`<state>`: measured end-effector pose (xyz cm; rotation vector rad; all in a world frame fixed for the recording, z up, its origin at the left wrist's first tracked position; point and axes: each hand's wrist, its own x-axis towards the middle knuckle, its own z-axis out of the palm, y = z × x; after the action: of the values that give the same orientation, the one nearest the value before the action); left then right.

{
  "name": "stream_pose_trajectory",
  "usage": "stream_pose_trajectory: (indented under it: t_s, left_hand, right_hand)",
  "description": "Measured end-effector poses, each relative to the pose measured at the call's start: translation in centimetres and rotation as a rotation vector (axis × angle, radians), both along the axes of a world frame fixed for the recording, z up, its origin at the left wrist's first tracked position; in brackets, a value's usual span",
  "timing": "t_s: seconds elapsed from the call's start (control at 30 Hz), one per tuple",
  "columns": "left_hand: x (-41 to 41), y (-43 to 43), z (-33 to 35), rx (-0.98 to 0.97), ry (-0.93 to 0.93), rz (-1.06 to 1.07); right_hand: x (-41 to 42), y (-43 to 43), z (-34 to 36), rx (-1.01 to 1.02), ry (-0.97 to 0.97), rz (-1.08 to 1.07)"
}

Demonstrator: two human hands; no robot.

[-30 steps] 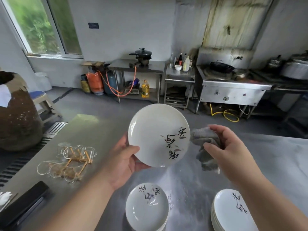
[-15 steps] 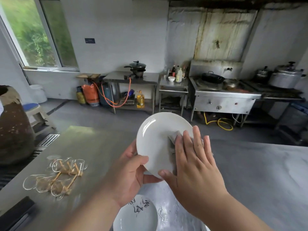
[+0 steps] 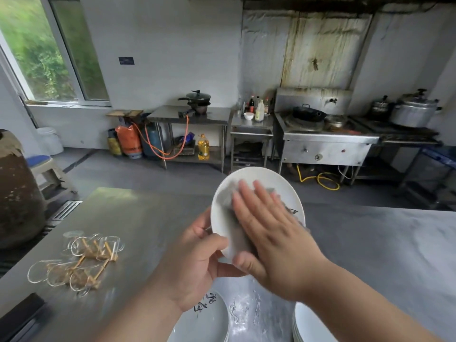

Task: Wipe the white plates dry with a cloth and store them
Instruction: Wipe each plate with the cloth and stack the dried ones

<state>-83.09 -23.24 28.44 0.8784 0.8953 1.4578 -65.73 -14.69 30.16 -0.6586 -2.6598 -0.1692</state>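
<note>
Head-worn camera looks forward and down, close over the steel table (image 3: 370,243).

1. The cloth (image 3: 225,196) is mostly hidden under the right hand (image 3: 274,239).
2. That hand covers most of the black writing on the plate (image 3: 278,183).
3. The left stack (image 3: 209,320) and right stack (image 3: 308,325) run off the bottom edge.
4. The glasses (image 3: 81,262) and the dark object (image 3: 22,313) near them are blurred.
5. Labels on the far bottles (image 3: 256,109) are too small to read.

open tabletop (image 3: 382,255) right; glasses (image 3: 81,262) left, plate stacks (image 3: 204,322) near edge
</note>
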Motion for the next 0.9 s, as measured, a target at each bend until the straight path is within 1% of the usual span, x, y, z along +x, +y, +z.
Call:
stream_pose_trajectory:
  t_s: [0.07, 0.1, 0.13, 0.27, 0.33, 0.37, 0.43, 0.5, 0.53, 0.6, 0.67, 0.73, 0.8, 0.9]
  left_hand:
    - [0.4, -0.3, 0.0, 0.003, 0.015, -0.039]
    - [0.6, -0.3, 0.1, 0.015, 0.022, -0.052]
    - [0.8, -0.3, 0.4, 0.028, 0.026, -0.054]
    - [0.7, -0.3, 1.2, 0.051, 0.051, -0.034]
    - [0.6, -0.7, 1.1, 0.041, 0.037, -0.044]
    - [0.7, -0.9, 1.1, 0.036, 0.031, -0.056]
    - [1.2, -1.1, 0.8, 0.022, 0.054, -0.078]
    - [1.8, -1.1, 0.7, 0.029, 0.08, -0.097]
    - [2.0, -1.0, 0.8, 0.036, 0.091, -0.102]
    - [2.0, -0.7, 1.1, 0.044, 0.093, -0.088]
    - [1.7, -0.7, 1.3, 0.053, 0.06, -0.066]
    - [1.4, -0.9, 1.0, 0.056, 0.013, -0.071]
    - [1.5, -1.1, 0.7, 0.038, -0.012, -0.071]
    - [2.0, -1.2, 0.2, 0.031, -0.012, -0.054]
  right_hand:
    - [0.4, 0.8, 1.3, -0.011, 0.029, -0.139]
    - [0.4, 0.9, 1.8, -0.009, 0.046, -0.178]
    - [0.2, 0.6, 2.1, -0.008, 0.06, -0.171]
    - [-0.1, -2.2, -0.2, -0.031, 0.083, 0.101]
    - [0.6, -2.5, -0.8, -0.022, 0.046, 0.148]
    - [0.9, -2.2, -0.4, -0.001, 0.037, 0.12]
    - [1.3, -1.0, 1.0, 0.025, 0.059, -0.009]
    - [1.4, -0.3, 2.3, 0.011, 0.106, -0.134]
    - [1.3, -0.3, 2.5, -0.014, 0.127, -0.144]
    - [1.1, -1.2, 1.7, -0.07, 0.143, -0.027]
    - [1.2, -2.5, 0.0, -0.068, 0.111, 0.121]
    - [1.7, -3.3, -1.2, -0.043, 0.06, 0.167]
    - [2.2, -2.5, -0.6, -0.004, 0.028, 0.093]
    - [2.8, -0.4, 1.6, -0.028, 0.046, -0.164]
